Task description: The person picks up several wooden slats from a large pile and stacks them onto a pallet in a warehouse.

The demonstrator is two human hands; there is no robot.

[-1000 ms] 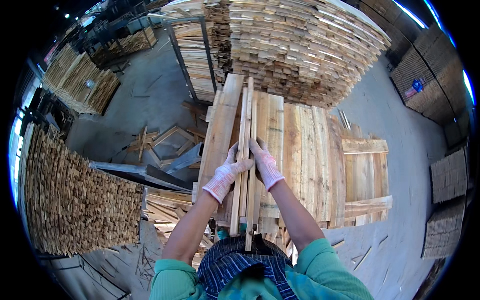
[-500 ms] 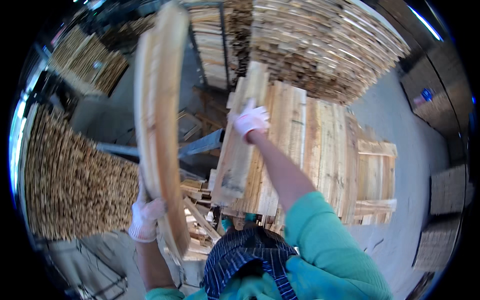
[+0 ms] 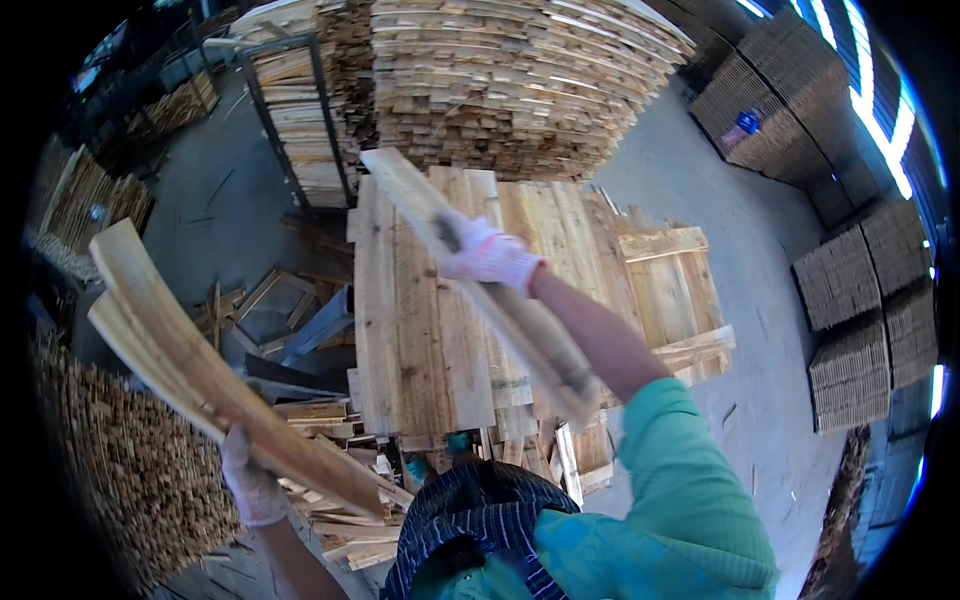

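My left hand (image 3: 250,480), in a pale glove, grips two long wooden boards (image 3: 190,370) that slant up to the left, away from the stack. My right hand (image 3: 485,250), also gloved, is closed on another long board (image 3: 520,320) that runs diagonally over the flat stack of planks (image 3: 420,330) in front of me. That board's near end reaches down beside my green sleeve. Both arms are held apart, left low, right stretched forward.
A tall pile of stacked planks (image 3: 520,90) rises behind the flat stack, with a metal rack (image 3: 300,120) to its left. Loose offcuts (image 3: 290,320) litter the grey floor on the left. Bundled slats (image 3: 110,480) stand at the left, more stacks (image 3: 860,300) at the right.
The boards in my left hand have swung from upright down to a slant on the left. My right hand, which rested on the stack, now holds a board lifted above it.
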